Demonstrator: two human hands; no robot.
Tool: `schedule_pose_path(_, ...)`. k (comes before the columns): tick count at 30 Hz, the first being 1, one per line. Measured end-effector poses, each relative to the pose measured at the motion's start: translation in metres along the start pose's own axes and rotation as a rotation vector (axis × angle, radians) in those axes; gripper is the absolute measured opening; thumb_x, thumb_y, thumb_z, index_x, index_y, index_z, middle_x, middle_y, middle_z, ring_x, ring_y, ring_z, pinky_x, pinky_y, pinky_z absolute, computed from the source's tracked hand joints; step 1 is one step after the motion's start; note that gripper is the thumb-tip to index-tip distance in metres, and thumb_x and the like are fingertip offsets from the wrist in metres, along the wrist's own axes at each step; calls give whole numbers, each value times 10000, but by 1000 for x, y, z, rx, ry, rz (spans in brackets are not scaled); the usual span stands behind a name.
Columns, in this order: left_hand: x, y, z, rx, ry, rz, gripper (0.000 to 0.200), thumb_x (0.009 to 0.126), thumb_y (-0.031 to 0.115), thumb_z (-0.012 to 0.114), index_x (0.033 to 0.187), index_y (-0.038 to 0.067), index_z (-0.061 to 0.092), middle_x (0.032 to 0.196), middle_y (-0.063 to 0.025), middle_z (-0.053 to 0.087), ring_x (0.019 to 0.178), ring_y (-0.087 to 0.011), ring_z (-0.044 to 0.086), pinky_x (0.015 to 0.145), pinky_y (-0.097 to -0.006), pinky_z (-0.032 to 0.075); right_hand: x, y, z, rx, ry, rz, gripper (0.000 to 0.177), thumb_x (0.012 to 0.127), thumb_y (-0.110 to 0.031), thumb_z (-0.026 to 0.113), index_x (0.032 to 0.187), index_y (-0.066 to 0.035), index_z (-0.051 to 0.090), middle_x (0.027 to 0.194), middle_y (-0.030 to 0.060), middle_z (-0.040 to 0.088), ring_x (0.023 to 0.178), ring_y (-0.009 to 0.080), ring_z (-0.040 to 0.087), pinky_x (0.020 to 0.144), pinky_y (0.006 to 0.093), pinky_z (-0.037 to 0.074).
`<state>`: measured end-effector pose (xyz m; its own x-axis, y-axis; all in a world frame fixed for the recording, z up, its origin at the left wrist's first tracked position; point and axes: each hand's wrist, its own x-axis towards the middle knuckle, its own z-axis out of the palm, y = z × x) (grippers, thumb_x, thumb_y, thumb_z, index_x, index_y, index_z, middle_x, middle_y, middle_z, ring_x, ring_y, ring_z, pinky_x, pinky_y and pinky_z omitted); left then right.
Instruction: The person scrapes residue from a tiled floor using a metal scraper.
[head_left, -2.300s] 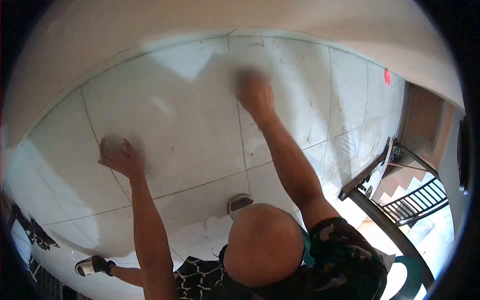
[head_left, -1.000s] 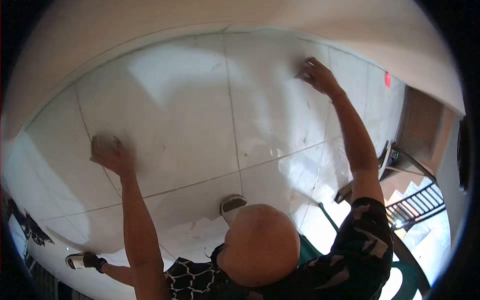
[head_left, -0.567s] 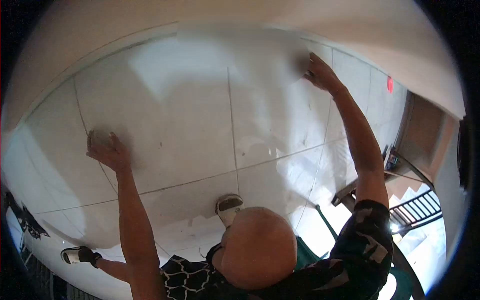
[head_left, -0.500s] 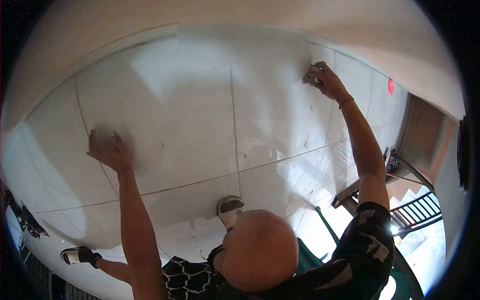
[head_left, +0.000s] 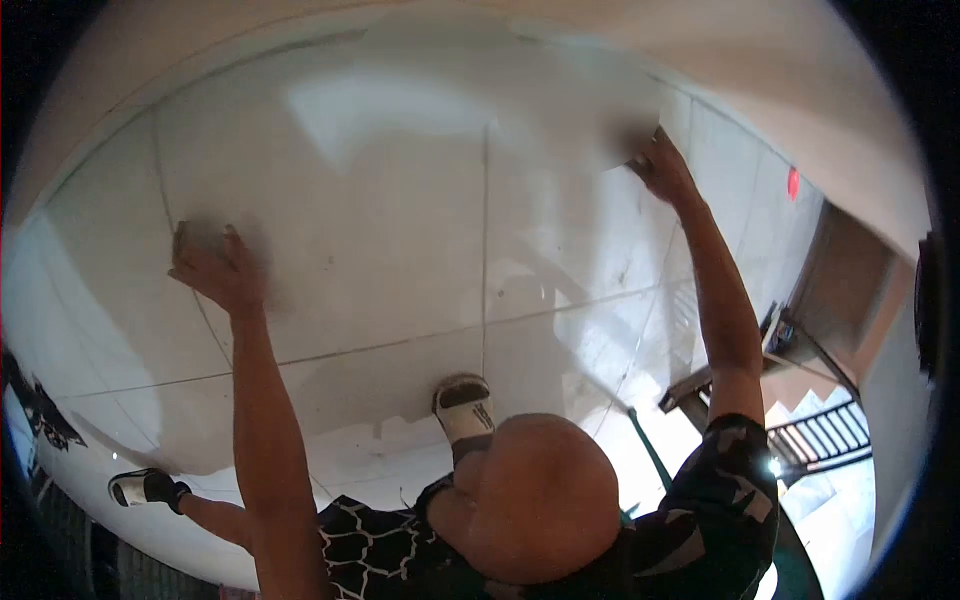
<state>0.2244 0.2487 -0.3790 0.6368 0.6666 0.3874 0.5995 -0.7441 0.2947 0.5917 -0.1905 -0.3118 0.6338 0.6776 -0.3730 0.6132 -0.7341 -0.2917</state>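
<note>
Steady yourself on your spread-fingered left hand (head_left: pixel 222 277) and move your bent-fingered right hand (head_left: pixel 666 172) evenly over the floor (head_left: pixel 400 220) beneath both, though blur hides whether either grips anything.

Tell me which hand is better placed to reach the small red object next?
Probably the right hand: it is much nearer the small red object, while the left hand is across the pale tiled floor. Blur hides whether either is full.
</note>
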Motion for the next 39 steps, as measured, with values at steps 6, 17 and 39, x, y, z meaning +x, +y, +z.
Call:
schedule_pose_path(6, 1, -8, 0, 76, 3, -43, 503, 848, 326, 546, 1198, -15, 427, 1160, -198, 461, 1076, -347, 421, 902, -483, 286, 23, -156, 50, -57, 71, -417, 405, 733, -150, 662, 1123, -216, 575, 1158, 134, 524, 1125, 282, 472, 898, 370, 443)
schedule_pose_path(17, -4, -6, 6, 42, -18, -110, 546, 845, 372, 548, 1229, 15, 392, 1228, -171, 435, 1148, -343, 382, 948, -506, 244, -166, -209, 145, 175, 61, 189, 587, 707, -62, 675, 1249, -188, 488, 1199, 181, 440, 1053, 341, 504, 785, 397, 498)
schedule_pose_path(39, -141, -103, -101, 294, 21, -454, 463, 900, 418, 440, 1148, 29, 467, 1186, -152, 472, 1117, -328, 405, 926, -534, 244, -20, -362, 121, -138, 86, -258, 461, 705, -88, 618, 1152, -53, 512, 1179, 201, 432, 869, 326, 548, 740, 406, 494)
